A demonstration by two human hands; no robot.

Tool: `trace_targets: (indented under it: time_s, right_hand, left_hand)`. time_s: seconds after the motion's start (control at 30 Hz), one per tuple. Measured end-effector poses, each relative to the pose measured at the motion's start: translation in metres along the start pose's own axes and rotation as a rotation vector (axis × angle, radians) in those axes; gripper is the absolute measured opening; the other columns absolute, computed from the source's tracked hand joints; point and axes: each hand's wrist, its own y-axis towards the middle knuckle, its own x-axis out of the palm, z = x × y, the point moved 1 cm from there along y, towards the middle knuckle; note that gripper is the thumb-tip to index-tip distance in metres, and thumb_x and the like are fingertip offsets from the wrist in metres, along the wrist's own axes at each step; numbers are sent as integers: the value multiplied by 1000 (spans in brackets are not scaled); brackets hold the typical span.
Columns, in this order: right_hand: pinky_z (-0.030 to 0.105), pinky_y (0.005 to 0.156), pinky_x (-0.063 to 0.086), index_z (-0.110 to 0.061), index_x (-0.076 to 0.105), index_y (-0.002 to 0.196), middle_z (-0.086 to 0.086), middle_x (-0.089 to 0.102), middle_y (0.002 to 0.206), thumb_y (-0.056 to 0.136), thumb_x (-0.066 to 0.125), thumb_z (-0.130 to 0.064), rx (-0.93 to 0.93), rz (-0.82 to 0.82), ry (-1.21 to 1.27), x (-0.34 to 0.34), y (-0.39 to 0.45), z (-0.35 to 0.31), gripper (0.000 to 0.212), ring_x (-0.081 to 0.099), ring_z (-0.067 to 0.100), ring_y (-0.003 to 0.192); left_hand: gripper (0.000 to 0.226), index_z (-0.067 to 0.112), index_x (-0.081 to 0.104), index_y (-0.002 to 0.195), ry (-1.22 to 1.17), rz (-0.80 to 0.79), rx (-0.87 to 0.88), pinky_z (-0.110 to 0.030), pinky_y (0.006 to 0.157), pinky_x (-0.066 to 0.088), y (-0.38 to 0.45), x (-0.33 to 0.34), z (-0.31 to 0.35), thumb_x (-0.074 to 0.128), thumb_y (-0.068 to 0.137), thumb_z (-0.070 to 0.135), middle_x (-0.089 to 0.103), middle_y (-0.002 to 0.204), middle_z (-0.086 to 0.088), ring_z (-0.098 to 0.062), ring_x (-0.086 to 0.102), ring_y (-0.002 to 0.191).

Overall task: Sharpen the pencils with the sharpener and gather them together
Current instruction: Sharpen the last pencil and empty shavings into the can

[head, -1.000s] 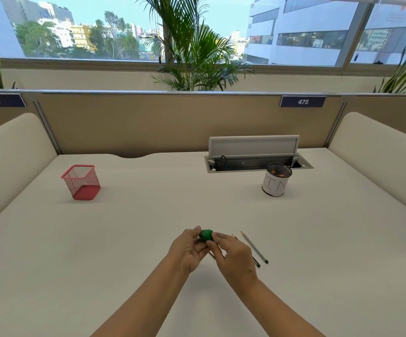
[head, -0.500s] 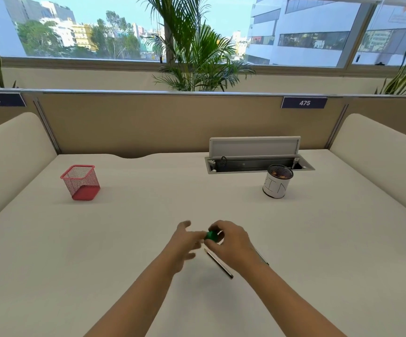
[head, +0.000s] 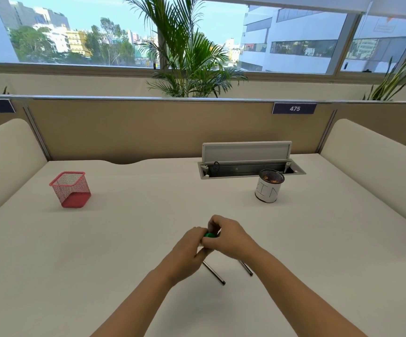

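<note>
— Two hands meet over the middle of the bench (head: 124, 239). My left hand (head: 187, 254) and right hand (head: 231, 239) both have fingers curled round the green sharpener (head: 209, 235), which shows only as a small rounded green bit between them.

— And the pencils?

— One dark pencil (head: 214, 273) slants down from under my left hand; I cannot tell which hand grips it. A second pencil (head: 245, 268) lies on the bench just below my right wrist, mostly hidden.

— What else do you see?

— Far left of my hands stands a red mesh holder (head: 72, 189). Beyond and right stands a white cup (head: 267, 189) with a dark mesh rim, just before an open cable tray (head: 248, 164). Pale bench, tan partition, palm (head: 187, 57) at the window.
</note>
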Motion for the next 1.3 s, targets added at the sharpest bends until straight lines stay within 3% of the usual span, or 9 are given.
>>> trace_targets:
  time_s: [0.23, 0.37, 0.47, 0.57, 0.67, 0.93, 1.07, 1.23, 1.3]
  right_hand:
    - [24, 58, 33, -22, 40, 69, -3, 44, 72, 74, 60, -20, 96, -181, 61, 1, -2, 0, 21, 39, 17, 68]
    - [26, 62, 34, -20, 40, 70, -2, 44, 71, 73, 62, -19, 116, -227, 86, 1, -2, -1, 22, 40, 17, 68]
    - [24, 60, 35, -20, 41, 68, -4, 44, 67, 75, 62, -18, 119, -252, 63, -2, -1, -5, 22, 41, 14, 65]
    - [23, 59, 36, -20, 41, 66, -5, 44, 65, 75, 63, -18, 126, -288, 57, -3, 1, -7, 24, 42, 14, 63]
    - [27, 65, 40, -20, 42, 64, -4, 45, 66, 73, 65, -18, 132, -328, 66, -4, 3, -9, 25, 44, 16, 66]
    - [25, 62, 38, -20, 40, 63, -3, 44, 67, 76, 63, -17, 135, -378, 57, 0, 3, -17, 27, 42, 15, 64]
    - [24, 59, 36, -20, 39, 64, -2, 43, 68, 77, 63, -18, 134, -377, 41, 2, 3, -20, 27, 40, 14, 64]
    - [20, 56, 36, -19, 39, 66, -3, 43, 68, 78, 63, -19, 129, -354, 16, 3, 0, -22, 26, 40, 13, 63]
    - [23, 58, 36, -18, 41, 69, -2, 45, 71, 76, 63, -20, 97, -310, -41, 4, 0, -23, 23, 40, 14, 65]
  left_hand:
    - [11, 16, 54, 96, -16, 15, 94, -12, 75, 41, -10, 5, 4, 46, 92, 22, 57, 91, 10, -3, 50, 90]
    - [20, 41, 49, 82, -46, 45, 118, -7, 71, 39, -13, 5, 9, 48, 88, 22, 58, 82, 27, 3, 53, 85]
    - [27, 43, 49, 82, -67, 80, 127, -4, 71, 38, -16, 6, 12, 49, 88, 17, 58, 89, 34, 6, 54, 88]
    - [20, 36, 57, 87, -92, 93, 117, -10, 76, 43, -17, 7, 11, 50, 88, 17, 61, 94, 26, 1, 57, 91]
    - [15, 24, 62, 96, -105, 100, 98, -25, 81, 49, -17, 8, 7, 50, 87, 24, 65, 94, 14, -4, 59, 93]
    - [20, 29, 60, 97, -121, 104, 38, -38, 84, 51, -23, 3, 3, 49, 83, 39, 67, 96, 12, -7, 62, 94]
    - [14, 30, 60, 95, -149, 109, 33, -36, 83, 51, -25, 0, 3, 52, 85, 33, 68, 94, 12, -7, 63, 93]
    - [9, 24, 61, 92, -212, 114, 34, -23, 78, 51, -25, 0, 5, 56, 86, 27, 69, 90, 12, -4, 63, 88]
    - [6, 22, 60, 87, -233, 120, 3, -27, 79, 52, -23, 0, 2, 58, 86, 28, 67, 87, 7, -7, 63, 86]
